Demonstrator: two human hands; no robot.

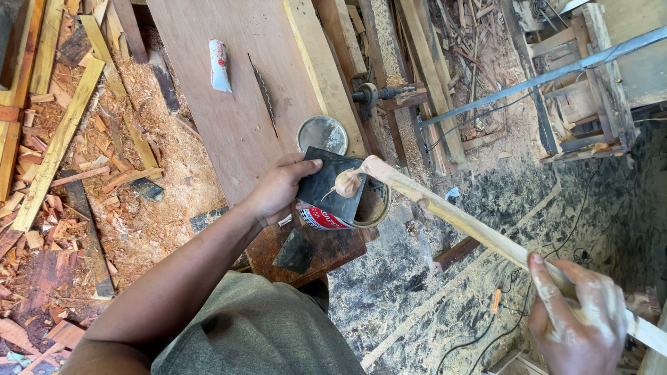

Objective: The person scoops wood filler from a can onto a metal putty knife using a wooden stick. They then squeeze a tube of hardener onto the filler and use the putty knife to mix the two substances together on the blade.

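My left hand [278, 189] grips a dark flat scraper sheet [328, 182] and holds it over an open tin [347, 214] with a red and white side. A lump of tan paste [347, 184] sits on the sheet's edge. It touches the curved end of a long pale wooden piece [451, 212]. My right hand [580, 316], smeared with paste, grasps that piece at its lower right end. The tin stands on a reddish wooden board [236, 104], and its round metal lid [322, 133] lies just behind it.
A saw blade slot [263, 94] runs along the board, and a crumpled white tube [220, 66] lies beside it. Wood offcuts and sawdust [104, 160] cover the floor on the left. Planks, a metal pipe [549, 73] and a wooden frame [590, 90] stand at the right.
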